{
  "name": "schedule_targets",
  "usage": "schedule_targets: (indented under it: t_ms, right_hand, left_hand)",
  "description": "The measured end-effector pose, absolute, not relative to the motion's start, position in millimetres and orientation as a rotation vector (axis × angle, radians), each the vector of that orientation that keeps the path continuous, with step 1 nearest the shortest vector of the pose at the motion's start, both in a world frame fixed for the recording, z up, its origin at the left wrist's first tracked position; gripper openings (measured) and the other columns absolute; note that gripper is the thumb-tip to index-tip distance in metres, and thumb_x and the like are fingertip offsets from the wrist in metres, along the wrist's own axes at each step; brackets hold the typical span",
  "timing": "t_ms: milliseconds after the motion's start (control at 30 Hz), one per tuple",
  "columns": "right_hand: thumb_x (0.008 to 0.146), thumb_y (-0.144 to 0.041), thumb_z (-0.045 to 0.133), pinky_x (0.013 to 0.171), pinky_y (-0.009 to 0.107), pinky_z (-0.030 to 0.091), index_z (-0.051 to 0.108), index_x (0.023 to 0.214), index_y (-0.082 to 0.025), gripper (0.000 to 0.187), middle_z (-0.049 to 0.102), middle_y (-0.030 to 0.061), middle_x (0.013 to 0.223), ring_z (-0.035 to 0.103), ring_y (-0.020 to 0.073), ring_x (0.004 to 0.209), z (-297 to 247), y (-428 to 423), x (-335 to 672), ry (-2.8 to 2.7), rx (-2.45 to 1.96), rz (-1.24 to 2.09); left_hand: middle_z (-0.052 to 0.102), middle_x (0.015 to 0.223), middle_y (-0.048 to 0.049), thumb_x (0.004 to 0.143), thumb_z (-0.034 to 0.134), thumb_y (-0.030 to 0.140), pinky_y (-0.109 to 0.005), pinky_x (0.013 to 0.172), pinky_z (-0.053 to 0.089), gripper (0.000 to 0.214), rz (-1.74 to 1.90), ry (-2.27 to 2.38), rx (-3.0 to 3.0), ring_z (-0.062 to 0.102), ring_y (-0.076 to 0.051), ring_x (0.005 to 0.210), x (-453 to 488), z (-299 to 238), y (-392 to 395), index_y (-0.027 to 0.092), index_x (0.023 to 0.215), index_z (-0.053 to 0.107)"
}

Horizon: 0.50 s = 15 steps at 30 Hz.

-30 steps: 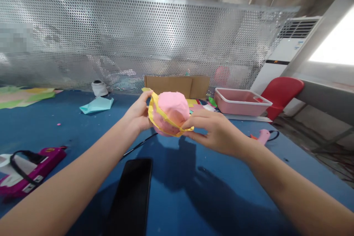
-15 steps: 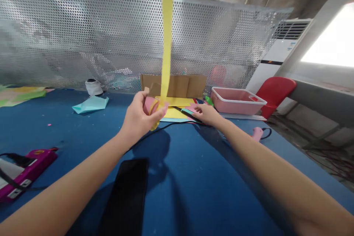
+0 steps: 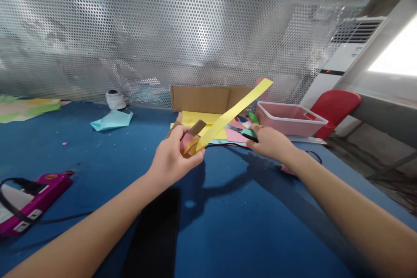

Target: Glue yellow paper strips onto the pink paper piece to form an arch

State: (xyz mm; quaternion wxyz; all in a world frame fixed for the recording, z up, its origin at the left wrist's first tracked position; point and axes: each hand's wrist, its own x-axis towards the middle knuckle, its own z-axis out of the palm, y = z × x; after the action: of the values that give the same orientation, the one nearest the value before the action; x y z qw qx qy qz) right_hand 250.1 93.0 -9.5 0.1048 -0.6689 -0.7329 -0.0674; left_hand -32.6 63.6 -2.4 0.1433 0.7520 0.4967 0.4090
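My left hand (image 3: 174,156) is closed around a pink paper piece with a long yellow paper strip (image 3: 233,113) that sticks out up and to the right. My right hand (image 3: 269,141) reaches forward to the pile of coloured paper sheets (image 3: 198,119) and closes on a small dark and teal tool (image 3: 249,134) lying there; what kind of tool it is I cannot make out.
A blue table (image 3: 228,208) carries a black phone (image 3: 154,234) near me, a magenta device with a black cord (image 3: 29,197) at left, a light blue folded paper (image 3: 112,120), a cardboard piece (image 3: 208,97) and a pink tray (image 3: 289,118). A perforated metal screen (image 3: 130,43) stands behind. Red chair (image 3: 335,106) at right.
The pink ball that both hands held is now gripped by the left hand alone. The yellow strip swung from upright to slanting right. The right hand reached out to the paper pile.
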Motion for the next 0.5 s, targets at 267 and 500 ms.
schedule_targets:
  t_ms: [267,500]
  right_hand:
    - [0.068,-0.032,0.046,0.049,0.029,0.039,0.051,0.07,-0.023,0.01,0.055,-0.0004,0.053,0.051,0.0167,0.047,-29.7,24.8,277.6,-2.057,-1.473,-0.245]
    - [0.075,-0.022,0.052,0.06,0.033,0.048,0.055,0.081,-0.024,0.007,0.059,0.0014,0.069,0.06,0.0185,0.063,-34.0,9.0,273.8,-1.766,-1.058,-0.198]
  left_hand:
    - [0.073,0.09,0.0027,0.067,0.073,0.036,-0.024,0.065,0.052,0.043,1.243,1.37,2.169,0.07,-0.017,0.076,-26.4,-7.0,55.3,0.023,0.105,0.055]
    - [0.072,0.096,0.0,0.068,0.073,0.033,-0.025,0.066,0.055,0.043,1.314,1.28,2.163,0.069,-0.016,0.074,-20.8,-12.5,44.8,0.022,0.106,0.054]
